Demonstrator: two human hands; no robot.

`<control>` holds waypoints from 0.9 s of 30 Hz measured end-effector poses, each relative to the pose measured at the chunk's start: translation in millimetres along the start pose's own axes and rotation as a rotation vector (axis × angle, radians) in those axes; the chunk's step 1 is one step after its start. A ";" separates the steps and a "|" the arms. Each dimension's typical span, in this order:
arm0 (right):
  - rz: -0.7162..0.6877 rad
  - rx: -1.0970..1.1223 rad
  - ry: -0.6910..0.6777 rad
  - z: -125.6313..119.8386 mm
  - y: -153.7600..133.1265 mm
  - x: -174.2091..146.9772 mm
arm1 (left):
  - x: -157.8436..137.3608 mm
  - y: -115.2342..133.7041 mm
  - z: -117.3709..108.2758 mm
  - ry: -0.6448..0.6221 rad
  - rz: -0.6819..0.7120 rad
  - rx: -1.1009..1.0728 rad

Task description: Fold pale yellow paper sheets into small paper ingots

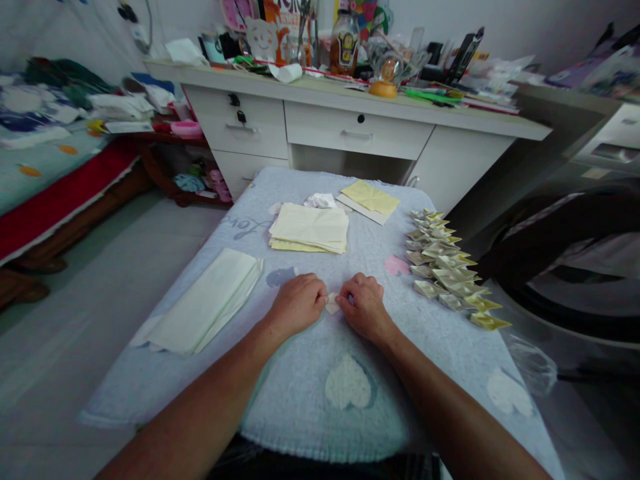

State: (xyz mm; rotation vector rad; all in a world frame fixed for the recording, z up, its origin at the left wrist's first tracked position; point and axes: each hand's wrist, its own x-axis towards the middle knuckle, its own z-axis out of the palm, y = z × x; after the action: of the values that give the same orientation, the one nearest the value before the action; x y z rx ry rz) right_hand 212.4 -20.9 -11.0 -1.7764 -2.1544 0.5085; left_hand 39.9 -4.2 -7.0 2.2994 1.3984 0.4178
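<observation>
Forearms (210, 393), two, bare, entering from the lower corners and converging on the middle of a blue patterned cloth (305, 413). Item in work: one small pale paper piece (332, 305), held low at the cloth between the two hands, its visible part roughly diamond-shaped; apparently part-folded, exact stage not legible at this size. Done, by the look of it: a close-set group of boat-like folded papers (450, 270), cream and yellow, ranged in rough rows along the right side of the cloth; count uncertain owing to overlap. Remaining stock, as judged: one stack of cream sheets (310, 223), yellow edges showing beneath, just beyond the hands; one yellow sheet (371, 196) over a paler one, behind and to the right of the stack; one long pale folded bundle (210, 300) at left, purpose uncertain. The work thus seems well advanced, with stock in reserve. Left hand (301, 303): back uppermost, fingers curled nearly closed, thumb and forefinger at the piece's left side. Right hand (365, 305): knuckles raised, fingers bent inward, thumb and forefinger pinching the right side. Wrists low, near the cloth; fingertips of the two hands near each other, paper between.
</observation>
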 end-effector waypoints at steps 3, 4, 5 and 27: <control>0.006 -0.021 -0.001 0.2 -0.5 0.7 | -0.3 -2.2 2.6 0.025 -0.007 0.031; 0.007 -0.028 -0.002 0.5 -0.6 0.8 | -0.6 -3.7 3.0 0.033 -0.016 0.042; 0.008 -0.034 -0.004 0.9 -0.6 1.0 | -0.9 -5.5 2.9 0.039 -0.017 0.047; -0.060 0.005 0.058 3.3 5.3 -5.6 | 4.7 2.0 1.3 0.042 -0.096 -0.165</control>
State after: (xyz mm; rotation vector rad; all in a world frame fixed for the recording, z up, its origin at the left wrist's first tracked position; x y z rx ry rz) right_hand 216.6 -25.7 -16.4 -1.6973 -2.1576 0.4426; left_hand 44.2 -1.1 -6.9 2.0944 1.4312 0.5333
